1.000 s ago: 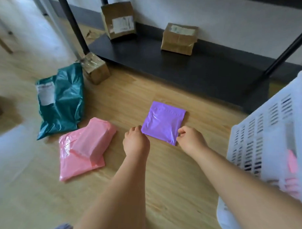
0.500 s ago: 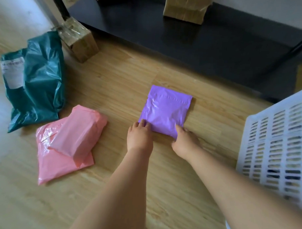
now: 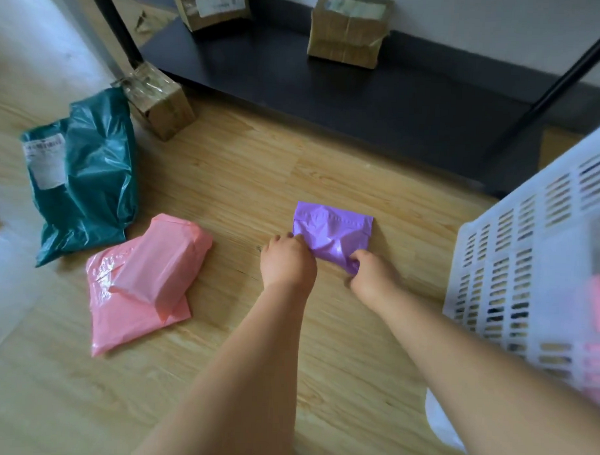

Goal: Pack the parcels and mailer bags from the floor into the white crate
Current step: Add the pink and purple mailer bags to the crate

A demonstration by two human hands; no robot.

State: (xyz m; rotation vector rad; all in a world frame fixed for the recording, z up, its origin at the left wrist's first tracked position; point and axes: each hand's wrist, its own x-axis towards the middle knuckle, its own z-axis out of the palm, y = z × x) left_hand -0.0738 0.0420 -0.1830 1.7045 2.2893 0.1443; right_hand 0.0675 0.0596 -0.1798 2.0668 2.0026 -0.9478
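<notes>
Wood floor: purple mailer gripped at both near corners

Small and glossy, it lies between a pink mailer at left and the white crate at right. Curled fingers of the left hand and the right hand each clamp a near corner, bunching the plastic. The far edge lies flat.

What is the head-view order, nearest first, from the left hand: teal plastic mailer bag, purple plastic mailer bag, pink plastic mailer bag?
1. Purple plastic mailer bag: pinched by the left hand.
2. Pink plastic mailer bag: on floor, to its left.
3. Teal plastic mailer bag: farther left.
</notes>
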